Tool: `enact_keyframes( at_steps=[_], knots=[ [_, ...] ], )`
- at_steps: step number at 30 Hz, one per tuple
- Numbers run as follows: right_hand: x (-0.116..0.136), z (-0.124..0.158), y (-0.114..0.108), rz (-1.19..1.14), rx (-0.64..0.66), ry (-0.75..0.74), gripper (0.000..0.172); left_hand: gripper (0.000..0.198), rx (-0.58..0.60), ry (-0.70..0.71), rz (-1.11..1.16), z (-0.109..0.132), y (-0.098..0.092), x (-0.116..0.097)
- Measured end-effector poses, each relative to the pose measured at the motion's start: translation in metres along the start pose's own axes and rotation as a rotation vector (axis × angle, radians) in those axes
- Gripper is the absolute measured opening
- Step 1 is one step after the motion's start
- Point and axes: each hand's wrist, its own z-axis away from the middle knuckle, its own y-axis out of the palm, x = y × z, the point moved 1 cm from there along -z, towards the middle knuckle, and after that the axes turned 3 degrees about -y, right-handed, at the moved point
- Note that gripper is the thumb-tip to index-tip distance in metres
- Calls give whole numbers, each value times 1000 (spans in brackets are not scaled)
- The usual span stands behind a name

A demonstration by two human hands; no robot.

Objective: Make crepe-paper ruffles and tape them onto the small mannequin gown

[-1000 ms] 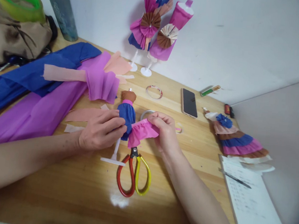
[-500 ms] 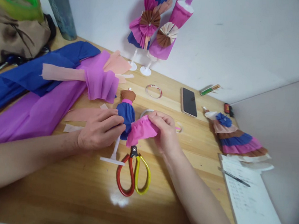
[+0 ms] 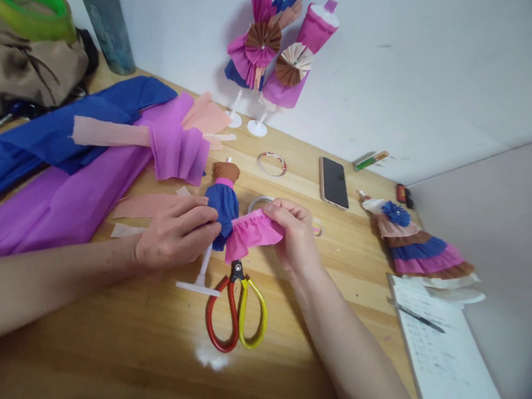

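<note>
A small dress form [image 3: 221, 204] with a brown top, pink waistband and blue skirt leans on its white stand. My left hand [image 3: 179, 232] is closed on the left side of the blue skirt, fingertips on the paper. Between thumb and fingers, my right hand [image 3: 295, 230] pinches the right end of a gathered pink strip [image 3: 253, 233]. The strip's left end meets the skirt's lower right side. Just below lie scissors [image 3: 234, 306] with one red and one yellow handle, their blades hidden under the strip. A tape roll [image 3: 260, 203] is partly hidden behind the right hand.
Blue paper [image 3: 86, 113] and purple paper [image 3: 82, 200] spread on the left. Two decorated forms [image 3: 263, 48] stand by the wall. A phone [image 3: 334, 181] and a bracelet [image 3: 272, 164] lie behind. At right are a tiered dress [image 3: 423, 249] and a notebook [image 3: 448, 361] with a pen.
The view has shifted very slightly. The pink strip looks a little more spread between my hands; both hands keep nearly the same places.
</note>
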Motion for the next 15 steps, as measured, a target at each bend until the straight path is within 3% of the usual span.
enact_keyframes(
  at_steps=[15],
  knots=[
    [0, -1, 1, -66, -9, -8, 18, 12, 18, -20, -2, -4, -3, -1]
  ],
)
